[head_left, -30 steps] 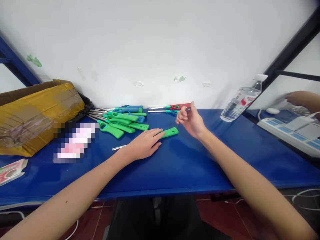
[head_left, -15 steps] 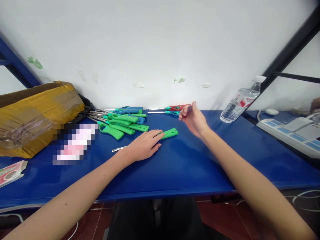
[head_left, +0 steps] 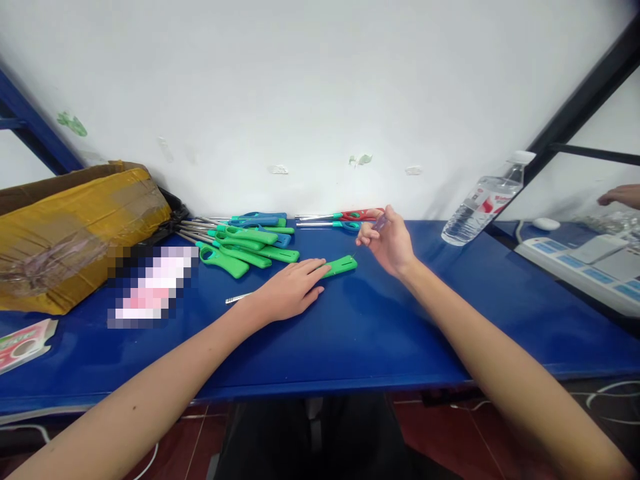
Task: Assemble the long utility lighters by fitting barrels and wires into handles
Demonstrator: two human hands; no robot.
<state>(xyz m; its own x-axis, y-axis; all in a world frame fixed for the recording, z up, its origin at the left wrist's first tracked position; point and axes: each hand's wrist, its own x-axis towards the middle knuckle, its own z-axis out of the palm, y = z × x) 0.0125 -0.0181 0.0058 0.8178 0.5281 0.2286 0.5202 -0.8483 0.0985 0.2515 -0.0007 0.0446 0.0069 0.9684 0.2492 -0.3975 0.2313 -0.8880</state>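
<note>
A green gas lighter [head_left: 343, 265] lies on the blue table, its metal nozzle pointing left. My left hand [head_left: 293, 290] is laid over its middle and holds it against the tabletop, hiding much of it. Just beyond the handle end is my right hand [head_left: 387, 243], its fingers closed round a slim tool that looks like a small screwdriver [head_left: 381, 223]. Its purple handle is see-through, and a thin dark tip shows close to the lighter's end. Behind the right hand, a red gas lighter [head_left: 350, 215] and a blue one [head_left: 345, 225] lie by the wall.
Several green and blue gas lighters [head_left: 250, 243] are piled left of centre. A taped cardboard box [head_left: 75, 233] and a card piece [head_left: 25, 343] are at the left. A water bottle [head_left: 483, 200] and a power strip [head_left: 575, 260] stand right. Another person's hand [head_left: 620, 195] shows far right.
My right hand has turned slightly, and the tool's purple handle shows more clearly. My left hand and the green lighter keep their place. The other person's hand has come further into view.
</note>
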